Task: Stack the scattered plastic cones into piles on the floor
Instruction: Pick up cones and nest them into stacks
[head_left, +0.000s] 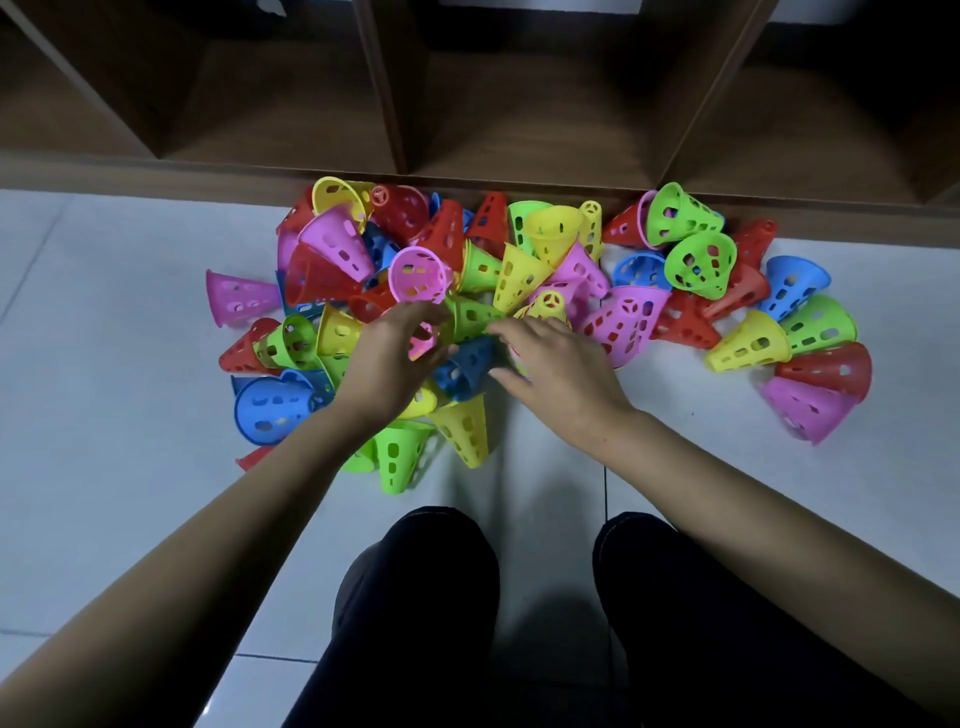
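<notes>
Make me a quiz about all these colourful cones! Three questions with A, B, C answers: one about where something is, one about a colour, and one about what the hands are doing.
1. Where does the heap of cones lie?
A. on the floor in front of the wooden shelf
B. inside a shelf compartment
C. on a table

2. What colour is the lone cone lying at the far left edge of the heap?
A. pink
B. blue
C. yellow

3. What are the two hands doing?
A. resting on the knees
B. reaching into the middle of the heap
C. holding a finished tall pile

Answers:
1 A, the cones sit on the pale floor against the shelf.
2 A, the pink cone lies apart there.
3 B, the left hand and right hand are among the cones.
</notes>
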